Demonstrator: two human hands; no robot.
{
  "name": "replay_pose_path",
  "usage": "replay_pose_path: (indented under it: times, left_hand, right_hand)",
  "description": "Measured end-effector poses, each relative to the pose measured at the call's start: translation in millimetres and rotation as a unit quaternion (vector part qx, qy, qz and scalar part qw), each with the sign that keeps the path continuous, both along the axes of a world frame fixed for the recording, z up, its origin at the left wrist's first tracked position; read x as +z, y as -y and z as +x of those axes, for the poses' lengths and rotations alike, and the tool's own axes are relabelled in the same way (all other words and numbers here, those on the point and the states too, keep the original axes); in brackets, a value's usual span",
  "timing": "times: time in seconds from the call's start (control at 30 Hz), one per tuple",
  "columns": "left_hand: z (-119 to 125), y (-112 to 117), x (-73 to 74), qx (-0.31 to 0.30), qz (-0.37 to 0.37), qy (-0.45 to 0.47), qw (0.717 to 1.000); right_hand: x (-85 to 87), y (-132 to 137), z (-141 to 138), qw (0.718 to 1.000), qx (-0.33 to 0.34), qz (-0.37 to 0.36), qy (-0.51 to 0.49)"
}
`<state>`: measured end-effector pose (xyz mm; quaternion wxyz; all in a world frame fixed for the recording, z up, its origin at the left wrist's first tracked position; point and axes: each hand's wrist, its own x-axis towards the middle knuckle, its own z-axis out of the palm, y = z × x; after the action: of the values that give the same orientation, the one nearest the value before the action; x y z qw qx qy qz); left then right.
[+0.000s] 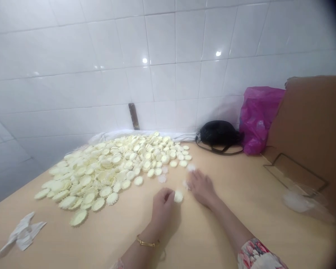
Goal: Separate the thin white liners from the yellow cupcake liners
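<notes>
Many pale cream scalloped discs [100, 175] lie in a wide, overlapping heap on a tan tabletop [240, 194]. My left hand [162, 207], with a gold bangle [147, 242] at the wrist, pinches one scalloped disc [178, 196] at the heap's near right side. My right hand [201, 188] lies just to the right, its fingertips at a small white piece [186, 185]. A thin, whitish scalloped disc [190, 167] rests just beyond those fingers, and another [162, 178] lies between the hands and the heap.
White tiled walls [100, 45] rise behind the table, with a white cloth [140, 135] along the back edge. At the back right sit a black bag [218, 133] and a magenta plastic bag [260, 119]. Brown cardboard [305, 119] and a transparent plastic bag [299, 201] stand right; crumpled tissue [22, 231] lies front left.
</notes>
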<state>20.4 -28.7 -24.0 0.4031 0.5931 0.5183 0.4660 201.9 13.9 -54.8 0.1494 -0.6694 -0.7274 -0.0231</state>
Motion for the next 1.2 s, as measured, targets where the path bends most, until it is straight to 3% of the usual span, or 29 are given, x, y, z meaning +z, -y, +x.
replay_pose_path:
  times: [0.2,0.3,0.37,0.43,0.53,0.6,0.73,0.87,1.0,1.2]
  left_hand:
    - [-2.3,8.0,9.5,0.06,-0.013,0.035,0.997]
    - [-4.2,8.7,16.4,0.05,0.042,-0.066,0.996]
    - [-1.1,0.7,26.1,-0.001,0.107,-0.17,0.98]
    - [11.2,-16.7,39.9,-0.039,0.146,-0.218,0.964]
    - [50.0,-61.5,58.2,-0.099,0.27,-0.374,0.882]
    - [83.3,-101.4,61.7,-0.125,0.295,-0.443,0.838]
    - [135.4,-182.3,49.2,-0.131,0.241,-0.543,0.793]
    - [145.5,-229.7,31.1,-0.136,0.182,-0.62,0.751]
    - [128.9,-232.8,17.5,-0.159,0.193,-0.646,0.721]
    - [92.5,-199.2,11.2,-0.208,0.251,-0.644,0.692]
  right_hand:
    - [9.9,6.1,4.6,0.994,-0.086,0.052,-0.049]
    - [12.2,4.0,4.9,0.993,-0.079,0.075,-0.049]
    - [10.9,2.4,7.3,0.996,-0.044,0.069,-0.041]
    - [7.2,2.7,11.9,0.998,-0.009,0.056,-0.032]
    - [1.4,6.9,18.4,0.998,0.012,0.059,-0.023]
    - [-0.3,10.6,20.1,0.997,0.013,0.068,-0.02]
    - [0.4,15.6,19.2,0.997,0.027,0.078,-0.007]
    - [-1.6,14.5,20.5,0.996,0.033,0.087,0.004]
    - [-4.2,9.5,22.8,0.994,0.03,0.102,0.008]
    - [-13.3,4.0,36.3,0.995,0.023,0.099,0.018]
